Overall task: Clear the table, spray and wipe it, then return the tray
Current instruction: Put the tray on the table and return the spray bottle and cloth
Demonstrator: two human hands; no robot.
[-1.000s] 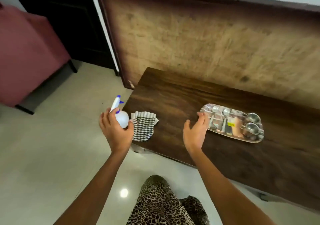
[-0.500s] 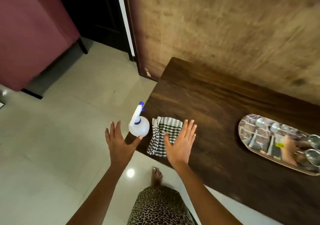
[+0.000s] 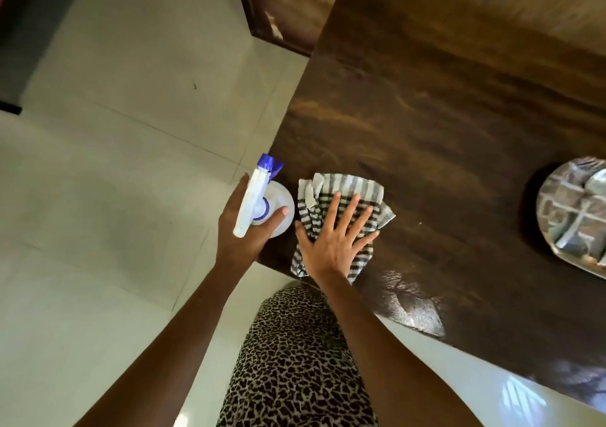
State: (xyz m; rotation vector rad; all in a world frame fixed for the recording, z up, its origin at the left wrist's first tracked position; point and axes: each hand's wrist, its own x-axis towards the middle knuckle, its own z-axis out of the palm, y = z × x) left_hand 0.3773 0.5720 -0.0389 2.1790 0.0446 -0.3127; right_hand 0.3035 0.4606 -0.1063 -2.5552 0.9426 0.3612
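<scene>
Head view looks down on the near left corner of the dark wooden bench (image 3: pixel 426 105). A white spray bottle (image 3: pixel 283 198) with a blue nozzle stands upright right at that corner. The left hand (image 3: pixel 234 246) reaches round it, fingers mostly straight behind it and thumb lying against its round body. The grip does not look closed yet.

Just beside the bottle lies a striped cloth (image 3: pixel 347 187), crumpled, with one end hanging over the bench's front edge. The right hand (image 3: pixel 331 243) lies flat on it, fingers spread and straight, pressing but not gripping.

A metal tray (image 3: pixel 564 203) sits well apart at the right edge of the frame, not yet cleared.

The bottle looks like smooth, light plastic and may be slippery. The narrow neck under the trigger is probably a safer hold than the rounded body, especially so close to the edge. The cloth is soft and limp, so it should be bunched into the palm rather than lifted by one corner.
</scene>
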